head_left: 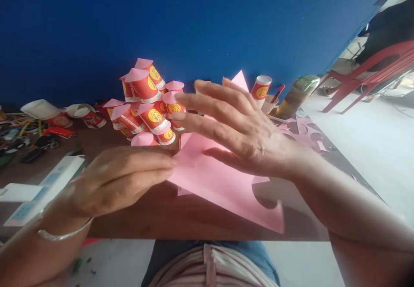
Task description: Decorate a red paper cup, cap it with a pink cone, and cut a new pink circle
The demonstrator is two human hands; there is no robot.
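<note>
A pink paper sheet (220, 187) with a round bite cut from its right edge lies tilted over the brown table (152, 222). My left hand (126, 179) has its fingers pressed together at the sheet's left corner, pinching it. Over the sheet hovers my right hand (233, 127), palm down, its fingers spread and holding nothing. More pink paper shows beneath the sheet. Behind my hands stands a pile of red paper cups (155, 116) with yellow emblems and pink cone tops.
Pink offcuts (304, 131) lie at the right, near a bottle (296, 95) and an upright red cup (261, 89). At the left are a white power strip (48, 192), cluttered small items and tipped cups (90, 116). A red chair (371, 71) stands beyond the table.
</note>
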